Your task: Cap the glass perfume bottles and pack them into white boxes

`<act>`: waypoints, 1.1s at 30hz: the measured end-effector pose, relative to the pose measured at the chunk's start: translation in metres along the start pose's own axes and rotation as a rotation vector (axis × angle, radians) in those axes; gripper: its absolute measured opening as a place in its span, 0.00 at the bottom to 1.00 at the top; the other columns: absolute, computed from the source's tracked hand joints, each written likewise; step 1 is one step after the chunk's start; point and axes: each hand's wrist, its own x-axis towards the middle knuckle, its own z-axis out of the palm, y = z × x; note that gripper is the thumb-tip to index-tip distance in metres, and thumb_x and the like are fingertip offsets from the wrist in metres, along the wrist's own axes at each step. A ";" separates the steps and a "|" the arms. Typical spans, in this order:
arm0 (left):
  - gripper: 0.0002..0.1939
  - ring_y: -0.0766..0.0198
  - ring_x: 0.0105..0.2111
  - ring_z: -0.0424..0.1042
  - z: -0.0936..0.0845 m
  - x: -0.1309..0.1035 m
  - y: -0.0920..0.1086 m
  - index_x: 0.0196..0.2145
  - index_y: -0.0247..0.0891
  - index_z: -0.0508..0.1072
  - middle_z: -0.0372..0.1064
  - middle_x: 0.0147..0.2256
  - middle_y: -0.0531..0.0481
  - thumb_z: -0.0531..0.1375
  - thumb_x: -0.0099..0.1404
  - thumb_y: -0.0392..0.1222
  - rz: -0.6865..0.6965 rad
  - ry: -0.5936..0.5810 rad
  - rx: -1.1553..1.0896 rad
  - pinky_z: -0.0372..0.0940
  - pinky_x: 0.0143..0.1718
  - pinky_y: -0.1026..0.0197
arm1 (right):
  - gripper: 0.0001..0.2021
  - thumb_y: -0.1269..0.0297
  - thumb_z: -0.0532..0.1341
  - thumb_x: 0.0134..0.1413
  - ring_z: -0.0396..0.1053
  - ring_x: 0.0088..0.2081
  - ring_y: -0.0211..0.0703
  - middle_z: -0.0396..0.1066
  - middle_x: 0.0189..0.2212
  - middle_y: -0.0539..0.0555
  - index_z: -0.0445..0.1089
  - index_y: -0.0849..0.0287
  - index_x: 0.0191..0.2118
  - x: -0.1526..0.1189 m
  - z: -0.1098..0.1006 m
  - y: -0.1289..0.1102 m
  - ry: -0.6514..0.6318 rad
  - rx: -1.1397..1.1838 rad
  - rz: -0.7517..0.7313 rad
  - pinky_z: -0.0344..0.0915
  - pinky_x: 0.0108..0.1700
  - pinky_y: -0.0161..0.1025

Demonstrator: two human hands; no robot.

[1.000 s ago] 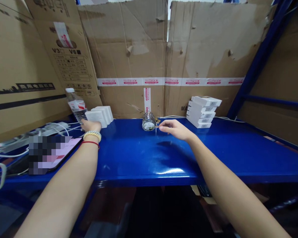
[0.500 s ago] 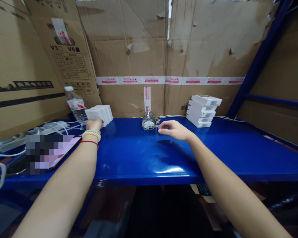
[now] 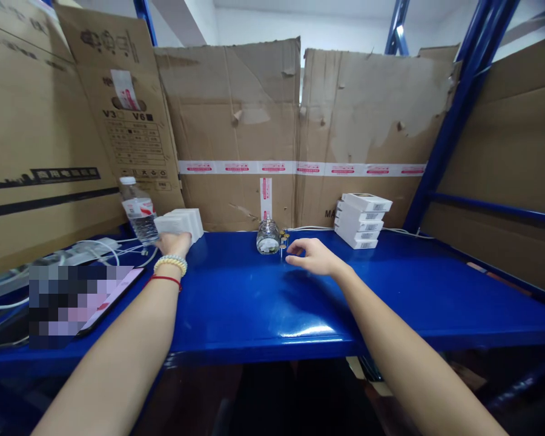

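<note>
At the left of the blue tabletop (image 3: 236, 303), a row of white boxes (image 3: 191, 221) stands upright. My left hand (image 3: 175, 243) is closed at the front of this row, gripping a white box; its fingertips are partly hidden. A round clear glass jar (image 3: 268, 237) sits near the middle. Just right of it stand several small silver cylinders with gold-coloured ends (image 3: 283, 247). My right hand (image 3: 312, 257) hovers beside these cylinders, thumb and fingers apart, with nothing visible between them.
A water bottle (image 3: 138, 212) stands behind the left boxes. Cables, a power strip (image 3: 84, 251) and a tablet-like device (image 3: 113, 293) lie at left. A stack of white boxes (image 3: 361, 227) stands at right. Cardboard panels (image 3: 236, 133) line the back.
The view has tilted upward, so more of the wall above the cardboard shows. Both hands keep nearly the same places relative to the boxes and cylinders.
</note>
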 end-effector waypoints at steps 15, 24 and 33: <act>0.25 0.44 0.58 0.52 0.015 -0.106 0.073 0.48 0.35 0.63 0.51 0.52 0.38 0.60 0.51 0.36 0.683 -0.330 -0.022 0.50 0.61 0.45 | 0.27 0.60 0.63 0.40 0.53 0.54 0.60 0.56 0.51 0.67 0.61 0.63 0.48 0.012 -0.105 0.075 1.132 -0.388 0.541 0.53 0.54 0.55; 0.23 0.45 0.57 0.54 0.017 -0.113 0.073 0.48 0.33 0.65 0.54 0.52 0.36 0.59 0.52 0.36 0.733 -0.394 0.011 0.53 0.59 0.46 | 0.37 0.47 0.67 0.31 0.56 0.53 0.64 0.65 0.47 0.68 0.62 0.63 0.48 0.001 -0.141 0.113 0.875 -0.321 0.831 0.51 0.53 0.57; 0.18 0.51 0.50 0.64 0.013 -0.118 0.082 0.44 0.36 0.69 0.66 0.47 0.40 0.58 0.57 0.46 0.688 -0.517 -0.249 0.58 0.54 0.48 | 0.34 0.48 0.62 0.43 0.61 0.49 0.54 0.61 0.49 0.65 0.54 0.62 0.53 0.016 -0.082 0.037 1.039 -0.209 0.283 0.56 0.50 0.49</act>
